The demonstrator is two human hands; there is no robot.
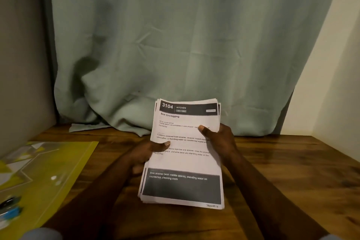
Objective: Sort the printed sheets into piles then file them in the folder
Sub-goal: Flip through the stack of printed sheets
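Note:
A stack of printed sheets [183,163] is held up above the wooden table, its top page headed "3104 KITCHEN, Sink Unclogging". My left hand [145,155] grips the stack's left edge, thumb lying on the top page and fingers underneath. On the right edge my right hand [220,139] holds the stack the same way, its thumb pressed on the page. The yellow-green plastic folder [64,163] lies flat on the table at the left, apart from both hands.
The wooden table [292,171] runs to a pale wall on the right and a grey wall on the left. A green curtain [175,45] hangs behind, its hem bunched on the table. Small blue and dark items [9,207] lie on the folder's near corner.

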